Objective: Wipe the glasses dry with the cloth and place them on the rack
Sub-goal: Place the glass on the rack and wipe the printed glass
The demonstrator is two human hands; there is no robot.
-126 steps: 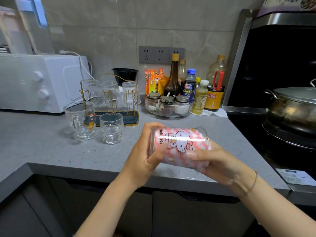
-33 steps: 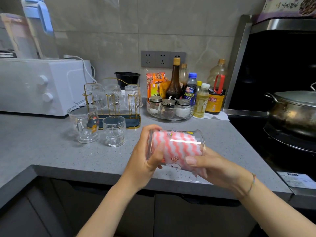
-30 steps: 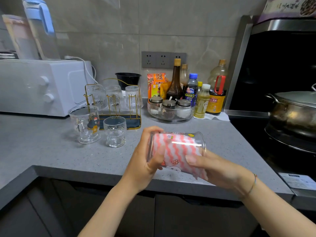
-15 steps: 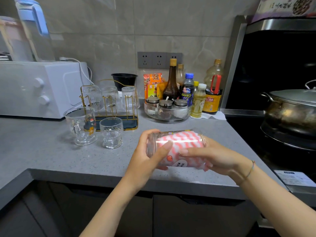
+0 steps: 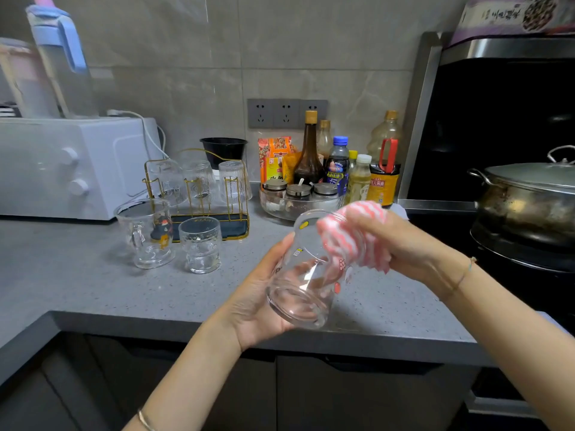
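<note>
1. A printed glass [image 5: 306,275] is held in the air above the front edge of the grey counter [image 5: 93,284]. It is tilted, with its thick base toward six o'clock and its mouth toward one o'clock.
2. The lower half of this glass is grasped by the left hand [image 5: 261,293] from the eight o'clock side. The fingers are curled round the wall and are partly seen through it.
3. A pink-and-white striped cloth [image 5: 351,234] is bunched in the right hand [image 5: 401,244], whose fingers are clenched around it. This hand is found at two o'clock from the glass.
4. One end of the cloth is pushed through the mouth and lies against the inner wall. The rest bulges out over the rim.
5. A gold wire rack [image 5: 217,236] is set at ten o'clock from the held glass, well apart from it and near the back wall.
6. Three ribbed glasses [image 5: 199,181] are hung upside down on the rack's pegs.
7. A mug [image 5: 146,234] with a printed figure is stood upright at seven o'clock from the rack, just in front of it.
8. A small glass [image 5: 200,244] is stood upright at three o'clock from the mug, close beside it. Whether they touch cannot be told.
9. A white oven [image 5: 62,169] is seen at nine o'clock from the rack, and a glass bowl [image 5: 270,209] holding jars at three o'clock.
10. A lidded pot [image 5: 529,197] is seen at three o'clock from the bowl.
</note>
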